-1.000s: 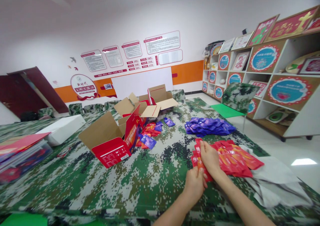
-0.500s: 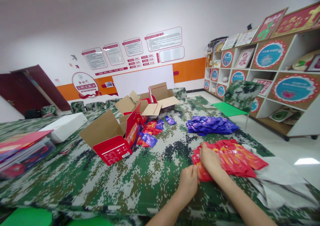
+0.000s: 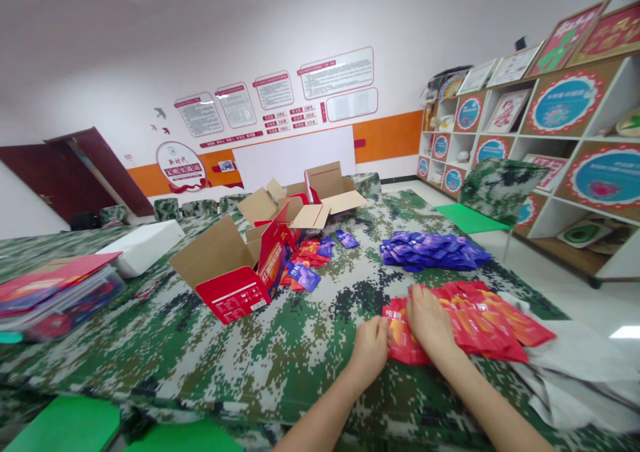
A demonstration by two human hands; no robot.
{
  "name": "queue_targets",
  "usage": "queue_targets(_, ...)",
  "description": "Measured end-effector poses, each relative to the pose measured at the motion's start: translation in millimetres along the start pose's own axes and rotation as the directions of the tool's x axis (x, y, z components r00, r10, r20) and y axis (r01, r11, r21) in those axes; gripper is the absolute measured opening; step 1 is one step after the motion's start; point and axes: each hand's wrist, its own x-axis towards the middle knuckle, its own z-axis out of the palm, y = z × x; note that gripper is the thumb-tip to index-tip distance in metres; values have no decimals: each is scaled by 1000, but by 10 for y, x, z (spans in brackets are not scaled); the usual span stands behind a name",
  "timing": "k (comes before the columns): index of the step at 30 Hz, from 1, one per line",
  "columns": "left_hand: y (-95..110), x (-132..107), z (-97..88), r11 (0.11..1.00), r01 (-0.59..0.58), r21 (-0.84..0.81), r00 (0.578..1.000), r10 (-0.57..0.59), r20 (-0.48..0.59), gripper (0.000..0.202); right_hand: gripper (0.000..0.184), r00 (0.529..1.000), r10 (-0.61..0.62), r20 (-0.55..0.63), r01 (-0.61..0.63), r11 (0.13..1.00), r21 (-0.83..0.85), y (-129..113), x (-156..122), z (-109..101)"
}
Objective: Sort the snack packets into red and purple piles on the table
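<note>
Red packets (image 3: 475,319) lie fanned in a pile on the camouflage table (image 3: 200,365), near and to the right. The right hand (image 3: 429,322) rests flat on the pile's left end, fingers spread and pressing down, gripping nothing. The left hand (image 3: 370,349) sits just left of the pile, fingers curled, their tips touching the edge of the nearest packet; whether it pinches that packet I cannot tell. The packets overlap too much to count. Farther off lies one heap of purple packets (image 3: 433,251), also uncountable. Three open boxes (image 3: 235,272) stand far left, with loose mixed packets (image 3: 305,265) beside them. White sheets (image 3: 575,365) at the right run out of view.
</note>
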Motion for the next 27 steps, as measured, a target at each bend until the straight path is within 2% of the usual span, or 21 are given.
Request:
queue_targets(4,38,272,-301,995,9,97,998,-3,-55,48,17,999,-1,-44,4,998,65,-24,-4,-75)
queue_targets(5,46,364,-411,988,11,156,996,4,-93,48,16,999,1,-51,4,996,86,-31,-1,-83)
queue_targets(7,47,561,-658,939,-9,343,969,92,-227,43,16,998,8,-62,0,992,129,-40,7,-81)
queue_targets(9,13,752,-912,846,61,530,909,173,-381,36,14,998,19,-66,-7,985,170,-42,16,-59)
queue_targets(11,-69,916,-1131,734,231,638,822,204,-532,34,12,997,25,-69,-10,978,209,-38,20,-32)
queue_targets(14,-259,1093,-1333,592,479,648,706,180,-685,57,12,996,33,-78,-13,970,243,-26,16,-2)
queue_targets(16,-393,1166,-1382,531,572,625,670,137,-729,70,11,996,36,-85,-13,968,252,-19,12,8)
queue_targets(18,-504,1208,-1384,491,606,626,667,114,-736,76,10,995,31,-92,-6,966,257,-15,10,15)
queue_targets(22,-648,1234,-1352,434,587,683,701,151,-698,77,10,995,27,-98,0,964,268,-10,14,31)
queue_targets(27,-722,1234,-1350,420,537,731,729,205,-653,73,8,995,29,-93,0,955,297,11,21,69)
